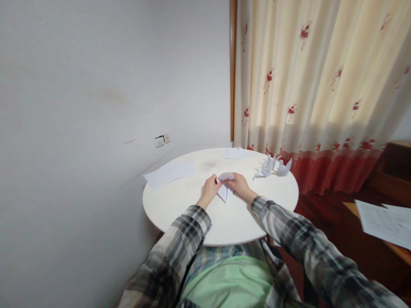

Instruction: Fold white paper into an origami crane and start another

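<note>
Between my hands is a partly folded piece of white paper (225, 195), its pointed end toward me and a flap raised at the far end. My left hand (211, 187) pinches its left side, and my right hand (240, 185) grips the right side. Both sets of fingers are closed on the paper, and the fingertips are partly hidden. Several folded paper cranes (269, 166) stand at the right rear of the round white table (180, 218).
Flat white paper sheets (171, 173) lie at the table's left rear. More paper pieces (233, 153) are at the far edge. A wall with a socket (159, 142) borders the left, and a flowered curtain (302, 94) hangs behind. Printed sheets (382, 220) lie on furniture at right.
</note>
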The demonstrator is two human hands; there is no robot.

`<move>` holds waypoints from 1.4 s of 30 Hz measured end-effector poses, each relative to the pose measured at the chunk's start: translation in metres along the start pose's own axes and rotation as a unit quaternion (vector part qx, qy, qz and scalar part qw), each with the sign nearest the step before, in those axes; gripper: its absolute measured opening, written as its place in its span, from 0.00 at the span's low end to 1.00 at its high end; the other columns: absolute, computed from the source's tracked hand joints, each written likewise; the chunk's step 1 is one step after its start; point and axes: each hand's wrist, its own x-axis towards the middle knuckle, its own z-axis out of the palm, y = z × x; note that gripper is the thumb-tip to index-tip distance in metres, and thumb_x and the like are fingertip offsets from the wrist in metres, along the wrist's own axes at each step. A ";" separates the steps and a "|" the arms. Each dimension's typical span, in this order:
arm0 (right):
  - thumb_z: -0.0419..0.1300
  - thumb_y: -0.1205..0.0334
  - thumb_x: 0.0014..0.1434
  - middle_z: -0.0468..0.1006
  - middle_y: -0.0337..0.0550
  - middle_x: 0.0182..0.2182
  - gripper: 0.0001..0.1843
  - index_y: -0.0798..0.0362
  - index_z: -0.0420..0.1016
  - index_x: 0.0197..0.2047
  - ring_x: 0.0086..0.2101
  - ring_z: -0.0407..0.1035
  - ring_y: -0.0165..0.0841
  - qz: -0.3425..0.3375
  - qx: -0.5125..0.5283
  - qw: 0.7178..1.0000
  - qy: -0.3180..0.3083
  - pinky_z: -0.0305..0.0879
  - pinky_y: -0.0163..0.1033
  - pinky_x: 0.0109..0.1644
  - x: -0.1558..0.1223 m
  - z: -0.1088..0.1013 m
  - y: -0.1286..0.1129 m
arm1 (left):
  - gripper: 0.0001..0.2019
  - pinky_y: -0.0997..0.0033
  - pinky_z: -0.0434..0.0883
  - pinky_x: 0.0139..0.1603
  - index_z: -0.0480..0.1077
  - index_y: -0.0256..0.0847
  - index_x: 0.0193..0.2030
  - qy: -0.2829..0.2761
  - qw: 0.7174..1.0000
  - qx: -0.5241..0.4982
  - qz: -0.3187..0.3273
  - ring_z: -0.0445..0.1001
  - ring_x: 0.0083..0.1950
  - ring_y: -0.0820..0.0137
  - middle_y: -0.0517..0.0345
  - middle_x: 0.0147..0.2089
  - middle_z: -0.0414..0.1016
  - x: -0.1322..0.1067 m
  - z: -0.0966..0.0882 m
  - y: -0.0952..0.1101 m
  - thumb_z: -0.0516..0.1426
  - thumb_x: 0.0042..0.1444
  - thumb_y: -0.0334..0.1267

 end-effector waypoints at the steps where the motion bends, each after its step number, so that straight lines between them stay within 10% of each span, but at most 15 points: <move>1: 0.57 0.60 0.53 0.76 0.44 0.34 0.10 0.55 0.74 0.36 0.35 0.67 0.32 -0.005 -0.006 1.000 0.001 0.57 0.33 0.38 0.001 0.000 0.000 | 0.05 0.77 0.56 0.28 0.61 0.39 0.26 -0.005 1.000 0.000 0.001 0.61 0.26 0.76 0.65 0.23 0.62 0.000 0.000 0.001 0.54 0.48 0.34; 30: 0.54 0.61 0.56 0.72 0.43 0.30 0.09 0.55 0.73 0.34 0.33 0.65 0.31 -0.011 -0.026 0.999 0.035 0.56 0.32 0.36 -0.002 0.003 -0.002 | 0.14 0.74 0.60 0.31 0.63 0.40 0.36 -0.034 0.997 0.054 -0.053 0.71 0.37 0.67 0.51 0.36 0.73 -0.004 -0.003 0.005 0.58 0.46 0.45; 42: 0.58 0.64 0.51 0.75 0.46 0.34 0.10 0.58 0.72 0.38 0.34 0.66 0.33 -0.008 -0.035 0.997 -0.062 0.56 0.33 0.38 0.002 0.006 0.005 | 0.04 0.74 0.60 0.30 0.66 0.40 0.32 -0.065 0.991 0.114 -0.027 0.70 0.33 0.69 0.53 0.32 0.73 -0.004 -0.006 0.002 0.53 0.50 0.36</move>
